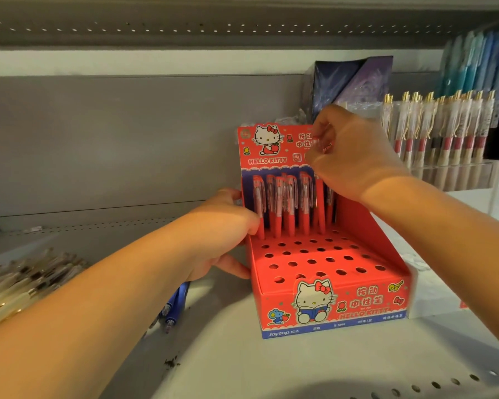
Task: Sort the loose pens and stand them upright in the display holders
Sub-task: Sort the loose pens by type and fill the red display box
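Grey metal shelf (271, 364) carried everything. Red Hello Kitty display box (357, 226) stood centre, most holes unfilled. Clear acrylic holder (455, 174) with gold-clipped pens stood at right, behind. Left hand (222, 234) gripped box's left wall, fingers curled round it, thumb low at front. Right hand (355, 156) hung over back row, fingers curled and blurred; hold on anything could not be told. Loose cream pens (20, 283) lay heaped far left. Red pens (288, 205) stood upright in back row. Blue pens (175, 303) lay loose under left wrist.
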